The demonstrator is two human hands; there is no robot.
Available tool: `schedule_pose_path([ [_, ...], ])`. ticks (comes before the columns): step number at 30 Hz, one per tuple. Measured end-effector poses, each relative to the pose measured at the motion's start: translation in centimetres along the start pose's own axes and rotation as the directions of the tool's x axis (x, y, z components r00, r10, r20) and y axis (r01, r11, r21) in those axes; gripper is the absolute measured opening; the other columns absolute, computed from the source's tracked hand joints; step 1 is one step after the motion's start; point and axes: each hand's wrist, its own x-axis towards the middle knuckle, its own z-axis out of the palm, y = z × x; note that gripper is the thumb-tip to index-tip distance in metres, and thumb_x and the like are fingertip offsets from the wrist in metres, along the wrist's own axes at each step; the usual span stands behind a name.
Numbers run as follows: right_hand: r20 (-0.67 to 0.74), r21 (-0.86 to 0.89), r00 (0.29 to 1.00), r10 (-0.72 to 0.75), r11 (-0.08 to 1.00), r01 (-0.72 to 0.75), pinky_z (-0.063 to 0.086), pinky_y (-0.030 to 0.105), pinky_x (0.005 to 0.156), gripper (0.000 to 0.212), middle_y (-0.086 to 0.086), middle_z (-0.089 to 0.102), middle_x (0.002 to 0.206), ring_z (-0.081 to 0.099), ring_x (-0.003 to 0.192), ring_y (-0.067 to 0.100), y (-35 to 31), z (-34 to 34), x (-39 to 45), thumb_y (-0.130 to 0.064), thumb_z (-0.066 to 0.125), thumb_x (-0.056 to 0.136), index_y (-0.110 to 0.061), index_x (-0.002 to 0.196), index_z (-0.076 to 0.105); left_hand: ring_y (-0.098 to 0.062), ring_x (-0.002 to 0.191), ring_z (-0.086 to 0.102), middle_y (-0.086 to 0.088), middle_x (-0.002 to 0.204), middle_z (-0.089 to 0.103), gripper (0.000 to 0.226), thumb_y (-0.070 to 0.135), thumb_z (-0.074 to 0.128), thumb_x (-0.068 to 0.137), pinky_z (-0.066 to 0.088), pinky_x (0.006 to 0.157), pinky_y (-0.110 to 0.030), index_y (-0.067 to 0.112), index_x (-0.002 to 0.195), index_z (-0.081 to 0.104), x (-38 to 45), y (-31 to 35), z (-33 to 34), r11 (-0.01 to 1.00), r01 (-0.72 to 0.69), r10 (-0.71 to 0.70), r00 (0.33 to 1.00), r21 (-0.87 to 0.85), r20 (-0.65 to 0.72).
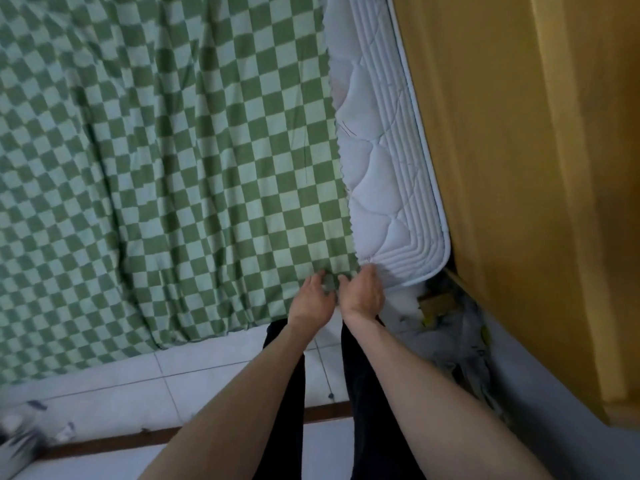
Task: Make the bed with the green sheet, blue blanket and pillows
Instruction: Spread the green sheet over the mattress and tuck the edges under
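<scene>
A green checkered sheet [166, 161] lies spread and wrinkled over a white quilted mattress [384, 174], whose right strip and near corner stay bare. The sheet's near edge hangs over the mattress side toward the floor. My left hand [313, 299] and my right hand [363, 294] are side by side at the sheet's near right corner, fingers curled into the fabric and gripping it. No blanket or pillows are in view.
A yellow wooden panel [519, 168] runs along the mattress on the right. Dark clutter [446, 306] fills the gap at the corner. White floor tiles [207, 375] lie below, with a brown strip and crumpled cloth [20, 441] at the bottom left. Dark trousers show between my arms.
</scene>
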Motion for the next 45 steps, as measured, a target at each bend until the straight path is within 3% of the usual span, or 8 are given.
schedule_pose_path([
  [14,0.062,0.427,0.986,0.153,0.889,-0.165,0.046,0.032,0.067,0.027,0.006,0.070,0.086,0.063,0.077,0.025,7.2,-5.3,4.7,-0.038,0.069,0.092,-0.011,0.090,0.069,-0.029,0.113,0.052,-0.008,0.123,0.055,0.042,0.015,0.054,0.096,0.048,0.099,-0.044,0.011,0.137,0.053,-1.9,1.9,0.4,0.927,-0.276,0.347,0.887,0.253,-0.305],
  [17,0.167,0.649,0.977,0.128,0.732,-0.207,0.045,0.027,0.046,0.026,0.000,0.059,0.060,0.053,0.047,0.014,8.2,-7.4,5.0,-0.029,0.074,0.090,-0.012,0.076,0.061,-0.030,0.143,0.033,-0.007,0.154,0.036,0.058,0.025,0.052,0.097,0.040,0.113,-0.046,0.021,0.153,0.037,-1.1,3.2,-0.3,0.905,-0.268,0.353,0.906,0.330,-0.232],
  [21,0.231,0.744,0.967,0.107,0.622,-0.247,0.048,0.027,0.048,0.022,0.003,0.059,0.065,0.051,0.047,0.013,8.6,-8.9,5.1,-0.020,0.078,0.087,-0.010,0.082,0.060,-0.026,0.158,-0.008,0.001,0.172,-0.006,0.068,0.028,0.049,0.099,0.020,0.126,-0.052,0.034,0.160,0.017,0.8,4.1,-1.4,0.842,-0.304,0.372,0.925,0.446,-0.073],
  [29,0.039,0.796,0.954,0.297,0.568,-0.210,0.041,0.034,0.056,0.031,0.010,0.057,0.074,0.043,0.055,0.017,9.9,-10.2,5.1,-0.029,0.076,0.089,-0.004,0.100,0.062,-0.021,0.157,-0.016,0.008,0.171,-0.015,0.076,0.028,0.052,0.097,0.024,0.125,-0.052,0.033,0.162,0.013,1.7,3.6,-0.7,0.769,-0.414,0.425,0.900,0.487,0.094],
  [35,0.183,0.948,0.918,0.351,0.184,-0.259,0.043,0.024,0.058,0.019,-0.002,0.056,0.076,0.043,0.057,0.009,8.8,-10.5,5.0,-0.024,0.069,0.095,-0.013,0.110,0.064,-0.020,0.158,-0.011,0.007,0.171,-0.011,0.074,0.026,0.052,0.098,0.028,0.124,-0.049,0.031,0.162,0.015,0.9,2.8,0.0,0.762,-0.425,0.448,0.891,0.489,0.075],
  [39,0.208,0.973,0.849,0.485,-0.013,-0.231,0.048,0.016,0.061,0.007,-0.007,0.050,0.072,0.047,0.060,0.005,7.4,-11.0,6.0,-0.021,0.065,0.097,-0.017,0.102,0.063,-0.023,0.159,-0.004,-0.001,0.172,0.002,0.065,0.025,0.050,0.100,0.023,0.127,-0.046,0.023,0.160,0.023,0.5,2.4,-1.3,0.854,-0.334,0.417,0.898,0.399,-0.139],
  [42,0.114,0.939,0.789,0.604,0.195,-0.284,0.038,0.012,0.055,0.024,-0.006,0.038,0.079,0.033,0.058,0.001,7.3,-10.8,6.9,-0.007,0.050,0.099,-0.022,0.086,0.038,-0.025,0.158,0.005,-0.004,0.172,0.007,0.063,0.026,0.053,0.102,0.011,0.129,-0.039,0.019,0.159,0.027,0.4,1.3,-2.6,0.927,-0.249,0.320,0.915,0.281,-0.247],
  [45,0.104,0.835,0.728,0.678,0.338,-0.434,0.035,0.017,0.093,0.016,0.009,0.035,0.109,0.037,0.086,0.008,6.5,-9.6,7.8,0.003,0.032,0.096,-0.010,0.092,0.039,-0.026,0.157,0.009,-0.004,0.171,0.007,0.062,0.028,0.052,0.103,0.013,0.129,-0.039,0.018,0.159,0.027,0.8,-0.2,-3.9,0.968,-0.172,0.215,0.945,0.184,-0.248],
])
